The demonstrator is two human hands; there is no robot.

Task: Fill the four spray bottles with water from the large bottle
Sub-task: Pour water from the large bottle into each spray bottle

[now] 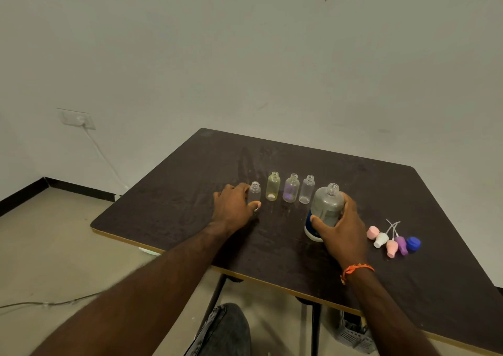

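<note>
Water bottle first: the large bottle [325, 211] stands upright on the dark worktop [272, 252], uncapped, and our right hand [341, 227] is wrapped around its lower body, thumb across the blue label on the near side and fingers curled round the far side. An orange thread band [356, 270] sits on that wrist.

Our left hand [235, 206] grips the leftmost small bottle [255, 191], a clear one, fingers curled round its far side and the thumb tip pressed near its base. It stands upright with its threaded neck open.

Moving outward, three more small spray bottles stand in a row between our hands, all upright and uncapped: a yellow-tinted bottle [273, 186] just beside the one we hold, then a purple-tinted bottle [291, 188], then another clear bottle [307, 189] just beside the large bottle's shoulder. Whether any of them holds water we cannot tell.

To the right of our right hand, near but not touching it, the removed tops lie in a cluster on the worktop: a pink spray head [372, 232], a white spray head [380, 240], a second pink spray head [392, 248], a purple spray head [401, 244] and a blue cap [413, 244]. Thin white dip tubes stick up from the cluster.

Beyond the worktop, a wall socket [77, 119] has a white cable running down to the floor.
</note>
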